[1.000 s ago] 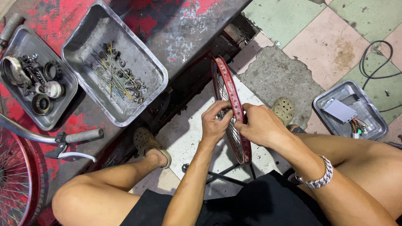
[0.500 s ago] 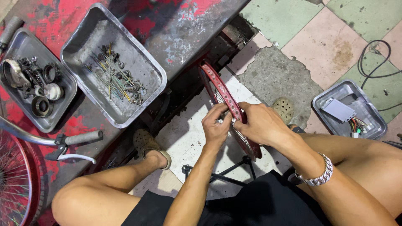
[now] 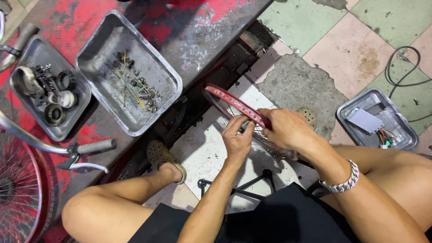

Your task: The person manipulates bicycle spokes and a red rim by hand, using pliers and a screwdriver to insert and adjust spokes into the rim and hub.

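The person sits low on the tiled floor (image 3: 315, 40), with knees wide apart. In front of them is a worn red table (image 3: 81, 22). Its near edge runs slanting from the lower left up to the top middle. Between that edge and the knees there is only a narrow bit of floor, and the wheel fills most of it. To the right, the green and pink tiles lie more open.

The red wheel rim (image 3: 234, 104) stands on its edge between the knees, just off the near edge of the table. It is thin and curved, with small holes in a row along it. Thin metal spokes (image 3: 229, 112) show inside it. A black stand (image 3: 243, 186) sits on the floor below it.

The left hand (image 3: 237, 138) is closed on the rim from below, with fingertips pinching at the spokes. The right hand (image 3: 288, 130) is closed over the top of the rim, right beside the left one. The two hands nearly touch. The right wrist wears a silver chain bracelet (image 3: 344, 181).

On the table, a big metal tray (image 3: 128, 74) holds thin spokes and small nuts. A smaller tray (image 3: 47, 92) near the left edge holds round metal parts. A bike handlebar (image 3: 85, 148) pokes over the near edge. A third tray (image 3: 375, 119) with coloured wires lies on the floor to the right.
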